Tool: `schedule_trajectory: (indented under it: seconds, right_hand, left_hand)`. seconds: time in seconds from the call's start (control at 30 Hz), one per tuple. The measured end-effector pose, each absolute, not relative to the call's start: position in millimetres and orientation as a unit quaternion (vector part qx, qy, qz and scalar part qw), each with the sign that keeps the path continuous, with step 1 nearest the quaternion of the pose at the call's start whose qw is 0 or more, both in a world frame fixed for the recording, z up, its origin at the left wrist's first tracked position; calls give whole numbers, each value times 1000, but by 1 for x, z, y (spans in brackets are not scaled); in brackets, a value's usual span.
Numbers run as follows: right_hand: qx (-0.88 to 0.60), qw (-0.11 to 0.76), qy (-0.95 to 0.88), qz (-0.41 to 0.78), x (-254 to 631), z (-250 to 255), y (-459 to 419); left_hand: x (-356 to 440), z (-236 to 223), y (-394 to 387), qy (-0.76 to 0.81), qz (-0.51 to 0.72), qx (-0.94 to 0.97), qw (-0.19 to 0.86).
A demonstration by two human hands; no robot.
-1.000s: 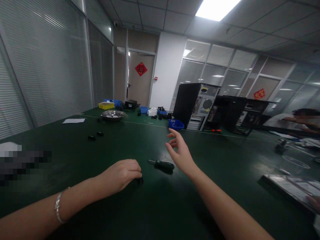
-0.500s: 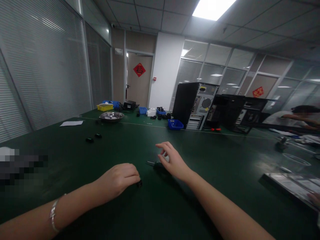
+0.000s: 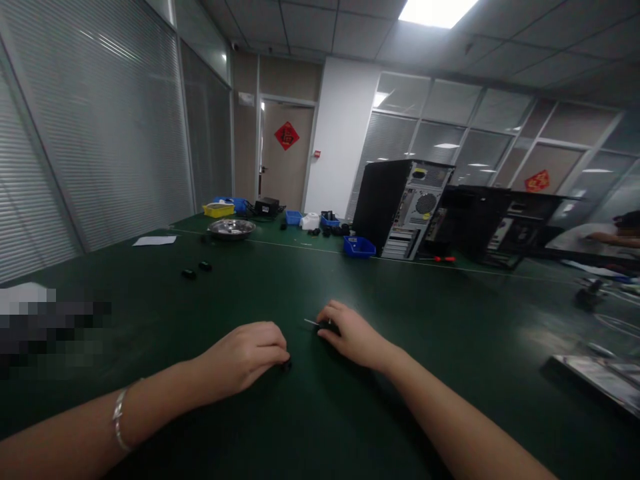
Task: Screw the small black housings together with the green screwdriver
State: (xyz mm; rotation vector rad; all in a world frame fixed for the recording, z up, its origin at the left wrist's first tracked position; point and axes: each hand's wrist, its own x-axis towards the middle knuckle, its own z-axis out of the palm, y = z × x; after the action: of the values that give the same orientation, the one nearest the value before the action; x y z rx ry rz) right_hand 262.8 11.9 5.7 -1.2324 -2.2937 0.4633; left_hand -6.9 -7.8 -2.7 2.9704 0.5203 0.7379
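Observation:
My left hand (image 3: 255, 357) is closed in a pinch on a small black part (image 3: 287, 365) at the green tabletop (image 3: 240, 427). Most of that part is behind my fingertips, so its kind does not show. To its right, my right hand (image 3: 347, 331) curls thumb and fingers around the dark handle of a screwdriver (image 3: 312, 323). The thin metal shaft sticks out leftward, towards my left hand. Two small black pieces (image 3: 189, 273) lie farther off on the left side of the table.
A steel bowl (image 3: 232, 229) and a yellow bin (image 3: 219, 210) stand far left, near a white sheet (image 3: 155, 241). A blue bin (image 3: 359, 247) sits before a black computer case (image 3: 383, 203). A metal-topped flat object (image 3: 597, 380) lies right. Another person (image 3: 595, 239) sits far right.
My right hand has lowered and its fingers have closed around the screwdriver handle. My left hand keeps its pinch on the small black part. The whole view has shifted slightly.

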Motion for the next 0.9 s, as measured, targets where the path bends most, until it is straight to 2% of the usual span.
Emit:
schedule_trajectory:
  seconds: [0.23, 0.5, 0.9]
  right_hand:
    - [-534, 385, -737, 152, 271, -2, 34]
    - [-536, 481, -688, 86, 277, -2, 38]
    - [-550, 482, -680, 41, 290, -17, 56]
  left_hand:
    - [-7, -5, -7, 176, 230, 956, 51]
    - [-7, -6, -10, 185, 223, 956, 43]
    - [-1, 11, -22, 245, 164, 953, 62]
